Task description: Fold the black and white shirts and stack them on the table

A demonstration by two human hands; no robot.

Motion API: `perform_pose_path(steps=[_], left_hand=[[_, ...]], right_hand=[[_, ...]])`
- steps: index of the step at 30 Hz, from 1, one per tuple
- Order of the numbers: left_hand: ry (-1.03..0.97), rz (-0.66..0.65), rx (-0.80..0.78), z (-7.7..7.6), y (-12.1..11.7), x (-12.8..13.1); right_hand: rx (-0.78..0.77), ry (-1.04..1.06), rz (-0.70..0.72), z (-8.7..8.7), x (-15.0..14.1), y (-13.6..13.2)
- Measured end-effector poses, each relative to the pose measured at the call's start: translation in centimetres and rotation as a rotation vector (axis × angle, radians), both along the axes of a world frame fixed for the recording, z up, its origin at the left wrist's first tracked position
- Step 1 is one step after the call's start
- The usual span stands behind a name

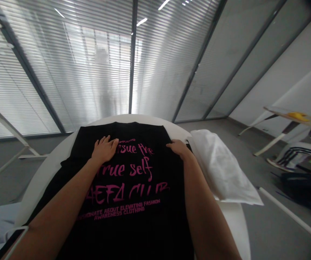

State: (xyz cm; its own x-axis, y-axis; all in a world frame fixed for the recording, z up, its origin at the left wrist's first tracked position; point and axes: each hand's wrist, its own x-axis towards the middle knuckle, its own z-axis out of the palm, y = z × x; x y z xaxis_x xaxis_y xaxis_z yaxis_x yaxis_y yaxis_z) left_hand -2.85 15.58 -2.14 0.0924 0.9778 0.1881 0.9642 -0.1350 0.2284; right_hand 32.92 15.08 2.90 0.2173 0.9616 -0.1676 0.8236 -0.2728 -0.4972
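A black T-shirt (133, 231) with pink lettering lies spread over a round white table, its collar end at the far side. Fingers spread, my left hand (105, 148) rests flat on the upper part of the shirt, beside the print and covering some letters. My right hand (179, 147) is at the shirt's right edge near the shoulder, its fingers closed on the black cloth. A bit of black fabric shows just past that hand. The left side of the shirt juts out beyond my left hand toward the table's rim.
Right of the shirt, a white pillow-like bundle (220, 166) overhangs the edge of the table (242, 224). Glass panels with blinds (90, 72) stand behind. A white metal frame (6, 124) is at left. Another table (285, 115) with yellow cloth, and bags below, are at right.
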Motion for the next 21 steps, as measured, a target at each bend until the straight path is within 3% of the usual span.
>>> perform_pose_path(steps=[7,11,16,18,21], left_hand=[[-0.077,-0.008,0.086,0.5,-0.2,0.4],[-0.393,-0.131,0.163,1.7,-0.2,1.5],[-0.968,-0.276,-0.102,3.4,-0.8,3.6],[-1.053,-0.274,-0.176,3.8,-1.3,4.0],[-1.036,-0.301,-0.147,4.0,-1.6,3.9]], right_hand=[[0.176,0.034,0.270,2.1,-4.3,-0.7],[0.193,-0.030,0.396,3.1,-7.5,-1.5],[0.201,-0.121,0.627,3.9,-11.6,-3.8],[0.154,-0.172,0.700,3.9,-13.1,-4.8],[0.078,-0.215,0.826,3.7,-14.6,-5.8]])
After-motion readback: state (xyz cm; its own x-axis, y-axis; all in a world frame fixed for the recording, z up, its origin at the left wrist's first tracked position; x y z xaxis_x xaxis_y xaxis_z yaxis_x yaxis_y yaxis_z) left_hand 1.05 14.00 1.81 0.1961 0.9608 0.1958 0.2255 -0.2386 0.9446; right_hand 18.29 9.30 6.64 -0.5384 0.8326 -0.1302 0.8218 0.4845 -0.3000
